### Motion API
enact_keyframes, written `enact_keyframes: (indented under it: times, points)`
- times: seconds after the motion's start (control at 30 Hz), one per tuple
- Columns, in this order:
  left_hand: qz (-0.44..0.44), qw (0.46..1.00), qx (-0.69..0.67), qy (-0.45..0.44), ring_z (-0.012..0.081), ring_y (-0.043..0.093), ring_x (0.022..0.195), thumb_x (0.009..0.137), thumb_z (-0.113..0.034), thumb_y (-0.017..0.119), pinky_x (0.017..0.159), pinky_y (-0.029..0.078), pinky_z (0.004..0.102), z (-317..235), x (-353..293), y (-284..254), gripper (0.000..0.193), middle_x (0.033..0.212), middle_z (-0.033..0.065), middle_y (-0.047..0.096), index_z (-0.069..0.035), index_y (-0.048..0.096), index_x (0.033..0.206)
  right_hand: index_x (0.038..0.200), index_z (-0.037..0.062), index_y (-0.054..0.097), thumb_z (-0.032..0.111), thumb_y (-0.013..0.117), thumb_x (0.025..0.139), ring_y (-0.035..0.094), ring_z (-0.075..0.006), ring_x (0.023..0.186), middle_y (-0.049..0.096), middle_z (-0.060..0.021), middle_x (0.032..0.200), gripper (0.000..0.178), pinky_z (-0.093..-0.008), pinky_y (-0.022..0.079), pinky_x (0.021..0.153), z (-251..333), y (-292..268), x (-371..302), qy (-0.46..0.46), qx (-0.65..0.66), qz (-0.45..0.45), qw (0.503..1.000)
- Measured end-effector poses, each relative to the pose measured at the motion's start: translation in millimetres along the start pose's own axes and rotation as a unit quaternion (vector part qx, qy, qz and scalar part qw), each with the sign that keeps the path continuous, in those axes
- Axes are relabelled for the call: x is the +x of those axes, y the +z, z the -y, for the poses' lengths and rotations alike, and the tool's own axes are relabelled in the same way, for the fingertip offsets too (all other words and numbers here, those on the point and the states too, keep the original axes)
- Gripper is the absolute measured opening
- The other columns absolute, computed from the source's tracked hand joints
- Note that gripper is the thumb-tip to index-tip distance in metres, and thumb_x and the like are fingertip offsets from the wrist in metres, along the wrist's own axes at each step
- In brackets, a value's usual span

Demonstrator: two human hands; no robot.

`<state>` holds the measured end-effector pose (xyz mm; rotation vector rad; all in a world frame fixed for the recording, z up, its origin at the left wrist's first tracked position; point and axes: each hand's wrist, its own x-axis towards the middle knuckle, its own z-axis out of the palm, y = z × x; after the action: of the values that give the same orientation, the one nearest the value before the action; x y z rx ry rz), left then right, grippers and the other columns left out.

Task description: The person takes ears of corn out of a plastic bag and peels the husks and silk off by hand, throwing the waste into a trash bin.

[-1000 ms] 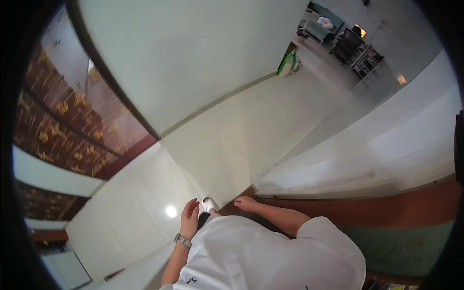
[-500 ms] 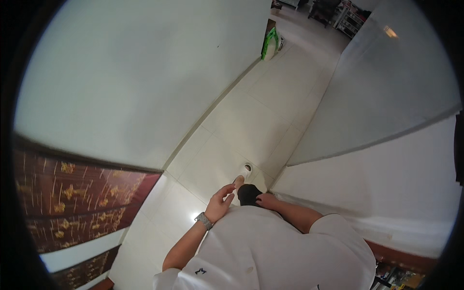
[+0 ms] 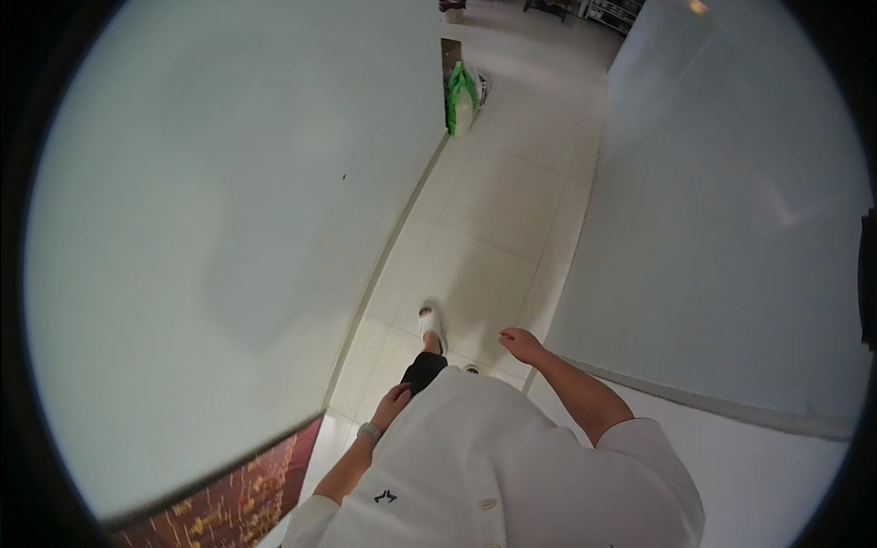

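Note:
My left hand (image 3: 393, 404) hangs beside my thigh, next to the black shorts (image 3: 424, 373), with fingers loosely extended and no object visible in it. A metal-band watch (image 3: 369, 431) circles that wrist. Farther forward, above the floor on my right, is my right hand (image 3: 522, 345); its fingers are curled in and nothing shows in them. One foot in a white slipper (image 3: 431, 325) is stepping forward on the tiles, while the other slipper (image 3: 471, 370) barely shows past my white shirt (image 3: 457, 438).
A tiled passage (image 3: 493, 201) runs ahead between a left wall (image 3: 210, 183) and a right wall (image 3: 722, 210). A green and white bag (image 3: 462, 99) stands at the left wall's far end. Dark red patterned fabric (image 3: 247, 489) is at lower left. A shelf rack (image 3: 614, 13) stands far off.
I have moved forward along the passage, and the green bag appears nearer. My right hand has swung forward away from the shorts; my left hand has dropped back beside my thigh.

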<state>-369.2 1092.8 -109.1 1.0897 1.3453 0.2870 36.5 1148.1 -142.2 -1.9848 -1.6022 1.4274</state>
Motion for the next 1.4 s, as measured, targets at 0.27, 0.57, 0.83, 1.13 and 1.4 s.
enact_keyframes:
  times: [0.27, 0.57, 0.83, 1.13, 1.4]
  points:
    - [0.171, 0.979, 0.090, -0.067, 0.0170, 0.063, 0.096, 0.097, -0.046, 0.056, 0.088, 0.049, 0.0319, -216.8, 197.7, -67.1, 0.050, 0.103, 0.0096, 0.070, -0.001, 0.066, 0.116, 0.116, 0.0043, 0.067, 0.039, 0.055, 0.094, 0.063, -0.0342, 0.107, 0.068, -0.0192, 0.112, 0.043, -0.0411, 0.049, 0.092, -58.3, -39.7, 59.3, 0.152, 0.024, -0.047, 0.987]
    - [0.230, 0.951, 0.204, -0.017, 0.0200, 0.066, 0.091, 0.093, -0.041, 0.059, 0.085, 0.051, 0.0346, -315.6, 422.8, -48.7, 0.044, 0.097, 0.0125, 0.071, 0.000, 0.067, 0.107, 0.115, 0.0033, 0.068, 0.035, 0.053, 0.096, 0.066, -0.0328, 0.101, 0.069, -0.0192, 0.109, 0.040, -0.0405, 0.050, 0.090, -49.8, -133.1, 156.2, 0.248, 0.167, -0.167, 0.940]
    - [0.078, 0.983, 0.167, -0.027, 0.0256, 0.063, 0.107, 0.094, -0.034, 0.060, 0.095, 0.048, 0.0354, -410.1, 557.2, 5.0, 0.044, 0.115, 0.0168, 0.067, -0.001, 0.060, 0.124, 0.109, 0.0018, 0.069, 0.031, 0.058, 0.094, 0.065, -0.0209, 0.084, 0.070, -0.0099, 0.090, 0.035, -0.0345, 0.051, 0.076, -109.0, -380.9, 305.1, 0.241, 0.158, -0.145, 0.947]
    - [0.034, 0.990, 0.131, -0.042, 0.0285, 0.062, 0.109, 0.097, -0.039, 0.052, 0.096, 0.047, 0.0381, -537.3, 731.6, 35.9, 0.045, 0.116, 0.0179, 0.067, -0.002, 0.063, 0.121, 0.123, 0.0001, 0.062, 0.029, 0.060, 0.093, 0.064, -0.0187, 0.090, 0.069, -0.0127, 0.099, 0.041, -0.0317, 0.051, 0.080, -74.0, -612.2, 515.5, 0.125, 0.175, -0.210, 0.954]
    - [0.051, 0.988, 0.142, -0.017, 0.0269, 0.065, 0.106, 0.096, -0.032, 0.055, 0.094, 0.050, 0.0370, -650.5, 916.6, 31.0, 0.040, 0.116, 0.0161, 0.068, -0.002, 0.063, 0.122, 0.120, 0.0054, 0.065, 0.036, 0.057, 0.094, 0.065, -0.0318, 0.106, 0.068, -0.0180, 0.112, 0.041, -0.0398, 0.049, 0.090, -84.3, -697.3, 589.4, 0.153, 0.074, -0.106, 0.980]
